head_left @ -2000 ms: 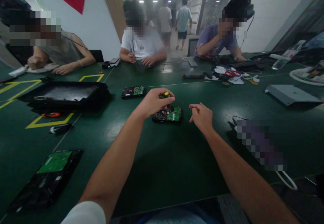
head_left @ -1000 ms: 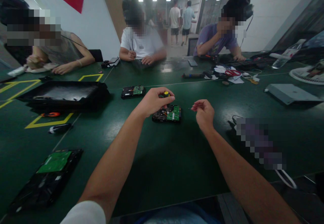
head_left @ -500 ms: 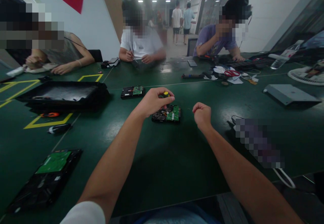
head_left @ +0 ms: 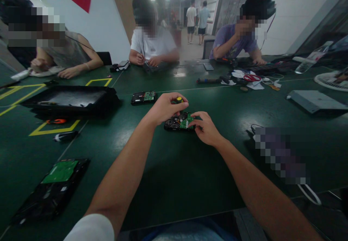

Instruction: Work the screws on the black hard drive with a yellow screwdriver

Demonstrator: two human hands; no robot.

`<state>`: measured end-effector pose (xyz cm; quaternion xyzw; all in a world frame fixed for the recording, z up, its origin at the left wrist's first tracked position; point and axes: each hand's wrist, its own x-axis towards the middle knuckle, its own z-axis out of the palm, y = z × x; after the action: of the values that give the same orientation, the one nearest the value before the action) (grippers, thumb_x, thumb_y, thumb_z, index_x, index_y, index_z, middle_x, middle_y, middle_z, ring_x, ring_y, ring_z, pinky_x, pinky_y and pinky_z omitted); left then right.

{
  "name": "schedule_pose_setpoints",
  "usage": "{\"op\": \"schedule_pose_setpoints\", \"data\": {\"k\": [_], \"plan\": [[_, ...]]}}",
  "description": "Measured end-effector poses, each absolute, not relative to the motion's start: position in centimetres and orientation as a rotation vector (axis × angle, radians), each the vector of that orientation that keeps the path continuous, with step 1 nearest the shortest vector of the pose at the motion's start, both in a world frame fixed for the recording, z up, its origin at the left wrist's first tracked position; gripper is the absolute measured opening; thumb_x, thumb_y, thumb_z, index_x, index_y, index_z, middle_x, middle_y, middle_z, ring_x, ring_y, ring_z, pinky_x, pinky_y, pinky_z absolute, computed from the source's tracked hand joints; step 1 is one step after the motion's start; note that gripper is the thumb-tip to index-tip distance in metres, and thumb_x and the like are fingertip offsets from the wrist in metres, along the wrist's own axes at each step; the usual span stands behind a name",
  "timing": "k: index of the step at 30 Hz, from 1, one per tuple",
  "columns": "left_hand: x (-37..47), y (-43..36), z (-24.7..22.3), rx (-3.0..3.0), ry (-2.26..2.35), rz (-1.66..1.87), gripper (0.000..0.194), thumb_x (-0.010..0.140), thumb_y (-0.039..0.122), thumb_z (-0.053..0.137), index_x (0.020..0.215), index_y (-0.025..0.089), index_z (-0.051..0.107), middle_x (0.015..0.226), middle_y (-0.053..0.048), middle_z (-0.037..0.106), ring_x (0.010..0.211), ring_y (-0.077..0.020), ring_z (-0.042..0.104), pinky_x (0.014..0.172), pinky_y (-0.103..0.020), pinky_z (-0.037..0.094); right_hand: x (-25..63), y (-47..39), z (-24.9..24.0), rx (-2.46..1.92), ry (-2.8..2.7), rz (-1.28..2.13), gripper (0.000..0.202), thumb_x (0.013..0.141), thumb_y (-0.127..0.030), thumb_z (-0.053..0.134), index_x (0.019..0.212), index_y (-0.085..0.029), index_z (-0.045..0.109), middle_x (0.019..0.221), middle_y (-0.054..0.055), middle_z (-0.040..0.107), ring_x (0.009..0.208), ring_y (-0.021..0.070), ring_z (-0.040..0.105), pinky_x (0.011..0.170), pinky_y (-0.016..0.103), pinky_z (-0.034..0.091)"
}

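In the head view a hard drive [head_left: 176,123] lies on the table, its green circuit board and dark round motor area facing up. My left hand [head_left: 170,106] is closed around a screwdriver [head_left: 179,100] above the drive; only its yellow-and-black handle end shows, and the tip is hidden. At the drive's right edge is my right hand [head_left: 205,126], fingers apart and fingertips over the green board. Whether they touch it I cannot tell. A second hard drive [head_left: 143,97] rests farther back, and a third drive [head_left: 51,190] is at the near left.
On the left stands a black tray [head_left: 69,99], with an orange-handled tool [head_left: 58,121] and a black object [head_left: 66,136] before it. A grey metal box [head_left: 317,101] and a blurred-out item [head_left: 280,154] are on the right. Several people sit across the table [head_left: 185,183].
My right hand has moved left from the bare table to the hard drive, and its curled fingers have spread. The left hand stays in place with the screwdriver.
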<state>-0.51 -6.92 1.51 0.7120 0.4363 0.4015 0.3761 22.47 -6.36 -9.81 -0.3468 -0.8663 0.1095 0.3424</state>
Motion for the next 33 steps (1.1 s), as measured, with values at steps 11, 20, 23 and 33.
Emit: {"op": "schedule_pose_setpoints", "data": {"k": [11,20,23,33], "plan": [[-0.5,-7.0,1.5,1.813,1.112,1.041,0.025,0.084,0.039,0.074,0.096,0.017,0.073,0.077,-0.001,0.066,0.057,-0.0088,0.057,0.051,-0.021,0.045,22.8,-5.9,-10.2,-0.942,-2.169,0.374,0.037,0.092,-0.009,0.05,0.113,-0.028,0.074,0.132,0.008,0.064,0.129,0.0281,0.055,0.11,0.054,0.043],[-2.5,-6.9,2.5,1.777,1.177,1.126,0.026,0.084,0.039,0.075,0.096,0.017,0.073,0.079,-0.002,0.066,0.056,-0.0084,0.056,0.05,-0.021,0.044,22.7,-4.7,-11.2,-1.102,-2.316,0.548,0.116,0.074,-0.055,0.084,0.166,-0.029,0.018,0.168,0.016,0.027,0.155,0.0382,0.022,0.122,0.062,0.025],[-3.1,-7.0,2.7,1.777,1.184,1.18,0.026,0.084,0.039,0.075,0.096,0.017,0.073,0.075,-0.001,0.065,0.055,-0.0084,0.055,0.051,-0.022,0.043,22.6,-4.1,-11.3,-1.089,-2.382,0.533,0.115,0.074,-0.047,0.083,0.166,-0.03,0.016,0.165,0.016,0.032,0.152,0.0389,0.027,0.12,0.062,0.025],[-2.7,-6.9,2.7,1.776,1.173,1.149,0.024,0.084,0.038,0.075,0.095,0.017,0.073,0.077,-0.002,0.067,0.055,-0.008,0.056,0.049,-0.02,0.042,22.1,-3.5,-11.1,-1.177,-2.423,0.459,0.114,0.073,-0.051,0.081,0.165,-0.027,0.017,0.153,0.017,0.043,0.143,0.04,0.035,0.113,0.059,0.031]]}}
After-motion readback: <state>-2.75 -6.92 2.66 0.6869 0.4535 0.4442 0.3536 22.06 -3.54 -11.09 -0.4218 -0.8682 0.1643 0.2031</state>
